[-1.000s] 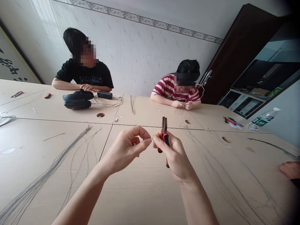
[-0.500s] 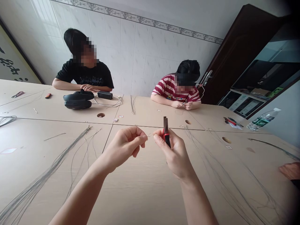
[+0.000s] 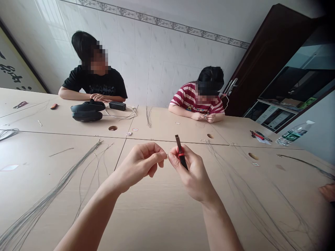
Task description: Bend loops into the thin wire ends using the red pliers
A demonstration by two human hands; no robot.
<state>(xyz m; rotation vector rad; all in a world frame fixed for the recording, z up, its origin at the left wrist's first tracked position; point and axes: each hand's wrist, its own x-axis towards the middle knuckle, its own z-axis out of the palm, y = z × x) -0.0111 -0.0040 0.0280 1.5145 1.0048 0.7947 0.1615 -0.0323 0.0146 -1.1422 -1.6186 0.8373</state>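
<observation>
My left hand (image 3: 146,160) is closed in a pinch, thumb against forefinger, on a thin wire (image 3: 167,156) whose tip barely shows. Just right of it, my right hand (image 3: 193,172) grips pliers (image 3: 180,153) with dark jaws pointing up and red and black handles. The thumb and forefinger of that hand also pinch close to the wire's end, almost touching my left fingertips. Whether they hold the wire itself is too small to make out. Both hands are above the light wooden table (image 3: 157,216).
A bundle of long thin wires (image 3: 65,177) lies on the left, with more strands (image 3: 235,174) on the right. Across the table are a black case (image 3: 87,111), two seated people, and a water bottle (image 3: 295,133) beside red-handled pliers (image 3: 257,135). Another person's hand (image 3: 327,191) shows at right.
My right hand has moved left, bringing its fingertips up to my left ones. The pliers have tilted leftward with it. At the right edge, the other person's hand has drawn back a little.
</observation>
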